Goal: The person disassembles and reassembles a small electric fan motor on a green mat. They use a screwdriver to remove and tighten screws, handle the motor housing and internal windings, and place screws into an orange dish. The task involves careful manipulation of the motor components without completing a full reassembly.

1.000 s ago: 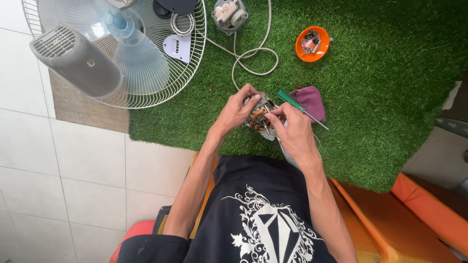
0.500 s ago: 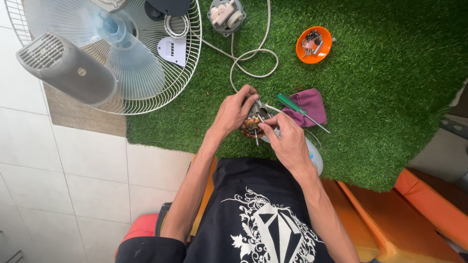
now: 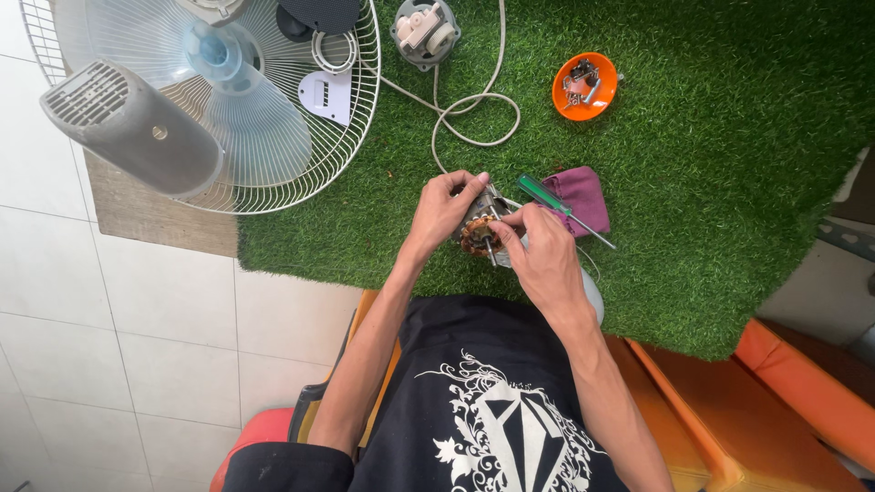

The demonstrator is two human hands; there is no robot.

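Motor core [image 3: 480, 232], a small bundle of copper windings on a metal frame with a thin shaft, sits between both hands above the green turf mat [image 3: 693, 164], just in front of the person's chest. Since a second ago it has stayed in the same grip, though the hands now sit slightly lower and closer to the body; the green-handled screwdriver [image 3: 558, 208] and the purple cloth [image 3: 581, 196] beside them have not shifted on the turf. The left hand [image 3: 442, 211] wraps its fingers over the top and left side of the core. The right hand [image 3: 542, 251] pinches its near edge, fingers narrow and curled. The shaft's long axis runs roughly up and down the view, its free end pointing toward the person. An orange bowl [image 3: 585, 84] of small parts lies well apart, upper right; a white fan guard [image 3: 273, 173] lies to the upper left.
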